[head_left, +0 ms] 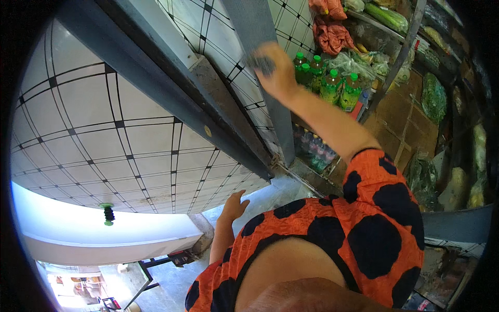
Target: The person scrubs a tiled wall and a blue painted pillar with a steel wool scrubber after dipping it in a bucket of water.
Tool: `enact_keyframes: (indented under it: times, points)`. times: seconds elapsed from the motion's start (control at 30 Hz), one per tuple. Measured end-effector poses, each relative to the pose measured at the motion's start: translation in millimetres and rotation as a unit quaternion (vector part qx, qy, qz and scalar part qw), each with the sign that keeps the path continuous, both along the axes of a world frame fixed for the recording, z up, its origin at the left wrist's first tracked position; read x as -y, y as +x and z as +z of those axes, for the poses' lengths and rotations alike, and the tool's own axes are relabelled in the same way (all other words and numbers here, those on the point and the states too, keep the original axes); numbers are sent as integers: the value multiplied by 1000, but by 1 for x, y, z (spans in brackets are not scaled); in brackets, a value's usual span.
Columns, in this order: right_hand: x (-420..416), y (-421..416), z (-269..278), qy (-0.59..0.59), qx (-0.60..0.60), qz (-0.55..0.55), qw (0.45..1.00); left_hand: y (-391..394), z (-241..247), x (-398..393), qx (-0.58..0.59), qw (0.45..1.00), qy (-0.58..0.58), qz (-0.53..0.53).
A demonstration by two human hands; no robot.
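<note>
My right hand (278, 74) is raised and closed around a grey scouring pad (263, 64), which looks like steel wool. The pad lies against the face of a grey painted post (278, 123); slight blur surrounds it. Several drink bottles with green caps (330, 87) stand just beyond my right wrist, on a shelf. My left hand (234, 206) hangs lower down at my side, with thumb and fingers apart and nothing in it. It is nearest to the lower part of the tiled wall (148, 167).
A dark grey beam (183, 105) runs along the tiled wall's edge. At right, shelves hold bagged vegetables (433, 97), red plastic bags (331, 37) and flattened cardboard (409, 121). Packed bottles (314, 146) sit beneath. A dark metal frame (146, 273) stands on the floor at lower left.
</note>
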State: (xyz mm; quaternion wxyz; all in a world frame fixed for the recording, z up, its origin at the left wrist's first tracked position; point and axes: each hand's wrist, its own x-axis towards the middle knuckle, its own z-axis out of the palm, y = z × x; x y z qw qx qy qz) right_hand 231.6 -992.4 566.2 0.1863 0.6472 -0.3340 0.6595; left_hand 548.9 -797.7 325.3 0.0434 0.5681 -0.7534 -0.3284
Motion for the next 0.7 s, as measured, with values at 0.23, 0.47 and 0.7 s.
enact_keyframes:
  times: [0.23,0.47,0.7]
  points:
    - [30,12,96,-56,85,-2,995,17,-10,2,32,998,37,-33]
    - [27,4,60,-135,78,-21,988,10,-16,14,-9,999,-18,-29]
    - [21,-6,-27,-8,148,43,988,65,-12,-12,75,996,49,-15]
